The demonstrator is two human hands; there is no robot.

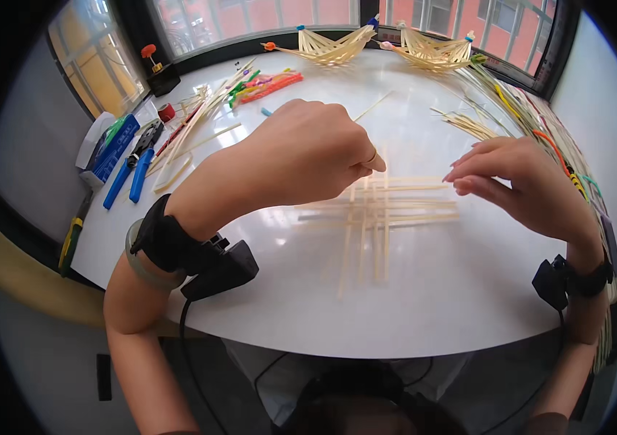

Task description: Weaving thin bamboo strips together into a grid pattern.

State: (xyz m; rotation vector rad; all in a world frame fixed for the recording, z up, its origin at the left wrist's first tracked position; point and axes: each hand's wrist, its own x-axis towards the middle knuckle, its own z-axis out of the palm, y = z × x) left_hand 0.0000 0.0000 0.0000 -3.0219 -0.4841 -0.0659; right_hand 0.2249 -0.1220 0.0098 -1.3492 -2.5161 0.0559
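A loose lattice of pale flat strips, bamboo by their look (377,210), lies crossed on the white table. My left hand (316,148) reaches over its upper left part. Its fingers are closed in a pinch by the upper ends of the upright strips; whatever is between the fingertips is hidden. To the right, my right hand (508,177) hovers with fingers bent and thumb apart, nothing visible in it. Its fingertips are close to the right ends of the crosswise strips. Beyond my left hand, a single strip (374,105) points away to the upper right.
Two woven boat-shaped pieces (334,47) (435,52) stand by the window. Blue-handled pliers (133,170), a blue box (116,148), loose sticks (192,127) and coloured pieces (268,87) lie left. Long strips (540,127) line the right edge. Cables hang from both wrist devices.
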